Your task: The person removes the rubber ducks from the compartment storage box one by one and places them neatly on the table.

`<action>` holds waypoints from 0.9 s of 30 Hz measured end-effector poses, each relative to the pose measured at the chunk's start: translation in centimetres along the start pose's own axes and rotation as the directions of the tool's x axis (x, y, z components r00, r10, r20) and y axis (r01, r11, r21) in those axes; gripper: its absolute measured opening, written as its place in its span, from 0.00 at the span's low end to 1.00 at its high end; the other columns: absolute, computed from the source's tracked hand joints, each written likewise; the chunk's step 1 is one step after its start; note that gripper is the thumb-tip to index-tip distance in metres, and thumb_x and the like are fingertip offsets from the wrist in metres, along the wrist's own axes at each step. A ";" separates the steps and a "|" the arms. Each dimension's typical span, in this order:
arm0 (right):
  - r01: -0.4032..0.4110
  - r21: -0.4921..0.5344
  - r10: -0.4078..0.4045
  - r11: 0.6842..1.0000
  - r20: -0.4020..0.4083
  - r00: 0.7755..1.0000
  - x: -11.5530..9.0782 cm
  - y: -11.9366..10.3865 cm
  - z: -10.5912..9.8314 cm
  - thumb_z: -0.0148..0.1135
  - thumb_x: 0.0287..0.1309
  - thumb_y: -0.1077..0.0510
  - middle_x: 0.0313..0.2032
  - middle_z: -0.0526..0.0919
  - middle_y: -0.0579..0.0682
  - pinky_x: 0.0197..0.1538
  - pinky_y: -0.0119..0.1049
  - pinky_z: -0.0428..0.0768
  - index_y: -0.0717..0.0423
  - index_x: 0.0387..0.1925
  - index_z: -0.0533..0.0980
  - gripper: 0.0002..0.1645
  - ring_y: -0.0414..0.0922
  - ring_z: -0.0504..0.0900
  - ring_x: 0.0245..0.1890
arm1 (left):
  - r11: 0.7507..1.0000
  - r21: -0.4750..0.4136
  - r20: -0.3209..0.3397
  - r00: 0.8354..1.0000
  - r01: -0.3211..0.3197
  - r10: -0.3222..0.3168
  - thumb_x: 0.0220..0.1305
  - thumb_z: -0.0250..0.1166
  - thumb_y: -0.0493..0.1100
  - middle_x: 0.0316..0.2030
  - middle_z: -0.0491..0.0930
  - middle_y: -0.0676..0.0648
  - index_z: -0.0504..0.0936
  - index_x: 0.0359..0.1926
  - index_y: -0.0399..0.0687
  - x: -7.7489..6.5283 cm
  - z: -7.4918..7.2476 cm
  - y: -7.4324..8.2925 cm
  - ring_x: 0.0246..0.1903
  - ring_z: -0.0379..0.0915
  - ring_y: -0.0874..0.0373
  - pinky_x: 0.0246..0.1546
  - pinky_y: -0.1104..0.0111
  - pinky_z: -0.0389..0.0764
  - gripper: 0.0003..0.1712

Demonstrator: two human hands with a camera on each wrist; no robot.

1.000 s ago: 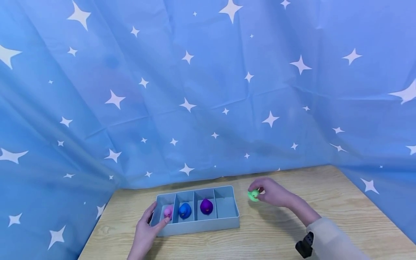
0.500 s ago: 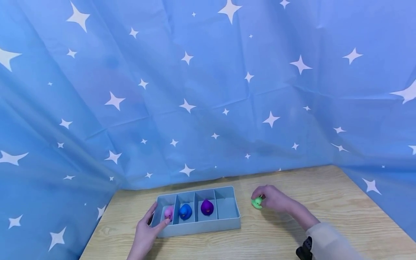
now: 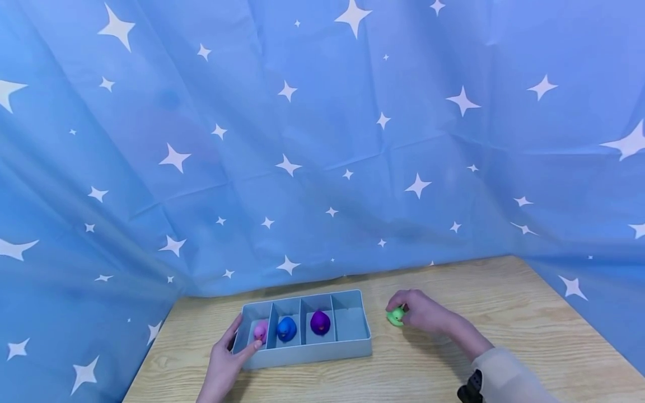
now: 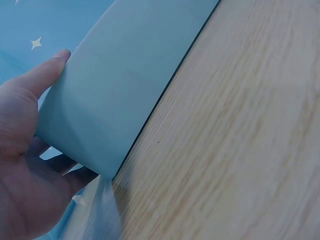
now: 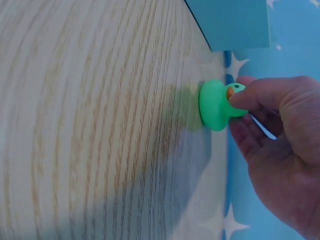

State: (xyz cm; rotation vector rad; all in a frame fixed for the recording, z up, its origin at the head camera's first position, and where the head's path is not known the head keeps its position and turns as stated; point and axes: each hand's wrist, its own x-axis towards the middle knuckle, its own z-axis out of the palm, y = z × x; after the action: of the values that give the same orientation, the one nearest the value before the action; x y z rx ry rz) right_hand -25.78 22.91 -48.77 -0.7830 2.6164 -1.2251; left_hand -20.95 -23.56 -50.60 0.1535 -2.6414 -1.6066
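Observation:
A grey-blue divided box (image 3: 312, 354) rests on the table. My left hand (image 3: 224, 358) grips its left end, thumb over the front wall and fingers at the end wall, as the left wrist view also shows (image 4: 30, 150). From left to right, its compartments hold a pink rubber duck (image 3: 260, 331), a blue duck (image 3: 286, 328) and a purple duck (image 3: 320, 323); the rightmost compartment holds nothing. Right of the box, my right hand (image 3: 425, 312) pinches a green rubber duck (image 5: 214, 105) by the head. The duck's base is at the tabletop, upright.
The light wooden table (image 3: 433, 369) ends at the back against a blue curtain (image 3: 322, 140) printed with white stars, which also hangs along both sides. A black device (image 3: 471, 387) is strapped at my right sleeve (image 3: 506, 375).
My right hand has come down and slightly toward me with the green duck, bringing it to the tabletop. The left hand and the box stay where they were.

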 end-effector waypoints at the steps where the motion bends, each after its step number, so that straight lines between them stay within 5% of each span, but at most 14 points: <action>1: 0.002 -0.003 -0.002 1.000 0.003 1.000 0.0 0.0 0.0 0.63 0.47 0.80 0.45 0.83 0.54 0.40 0.33 0.81 0.66 0.43 0.84 0.21 0.49 0.79 0.44 | 1.000 -0.003 0.001 1.000 0.001 -0.001 0.61 0.76 0.52 0.75 0.56 0.28 0.59 0.78 0.39 0.0 0.0 0.0 0.73 0.49 0.27 0.70 0.41 0.60 0.53; 8: -0.010 -0.041 0.011 0.999 0.013 1.000 -0.1 -0.2 0.0 0.62 0.49 0.79 0.47 0.83 0.55 0.42 0.33 0.81 0.67 0.47 0.83 0.22 0.51 0.79 0.47 | 1.000 -0.010 0.005 1.000 0.008 -0.008 0.60 0.77 0.53 0.75 0.54 0.28 0.57 0.79 0.41 -0.1 0.0 -0.2 0.73 0.47 0.27 0.71 0.41 0.58 0.55; 15: -0.083 0.038 0.084 0.996 -0.021 0.996 0.0 -1.2 -0.3 0.61 0.53 0.76 0.50 0.82 0.59 0.37 0.34 0.81 0.67 0.54 0.80 0.24 0.51 0.80 0.42 | 1.000 -0.017 0.003 1.000 0.019 -0.019 0.60 0.77 0.53 0.76 0.54 0.29 0.58 0.79 0.41 0.1 0.1 -0.2 0.74 0.46 0.28 0.72 0.41 0.57 0.55; 22: 0.028 -0.038 -0.032 0.999 -0.099 0.995 0.8 -2.7 -0.5 0.60 0.54 0.73 0.50 0.85 0.55 0.45 0.38 0.83 0.61 0.55 0.81 0.25 0.59 0.79 0.49 | 1.000 -0.021 0.005 1.000 0.008 -0.008 0.61 0.76 0.53 0.75 0.55 0.28 0.58 0.79 0.41 0.2 0.2 -0.2 0.73 0.48 0.27 0.71 0.41 0.59 0.54; 27: 0.085 -0.071 -0.094 0.994 -0.121 0.988 1.6 -4.3 -0.1 0.63 0.58 0.71 0.47 0.86 0.49 0.44 0.39 0.84 0.60 0.53 0.83 0.21 0.55 0.82 0.46 | 1.000 -0.028 -0.001 1.000 0.010 -0.010 0.60 0.77 0.52 0.75 0.55 0.28 0.58 0.79 0.40 0.2 0.1 -0.4 0.73 0.48 0.28 0.71 0.42 0.59 0.55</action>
State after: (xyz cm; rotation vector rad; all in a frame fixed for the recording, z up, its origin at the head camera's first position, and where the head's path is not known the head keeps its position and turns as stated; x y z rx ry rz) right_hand -25.46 19.88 -45.28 -0.8714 2.7613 -1.2560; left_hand -21.10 -23.64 -51.01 0.1668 -2.6201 -1.6442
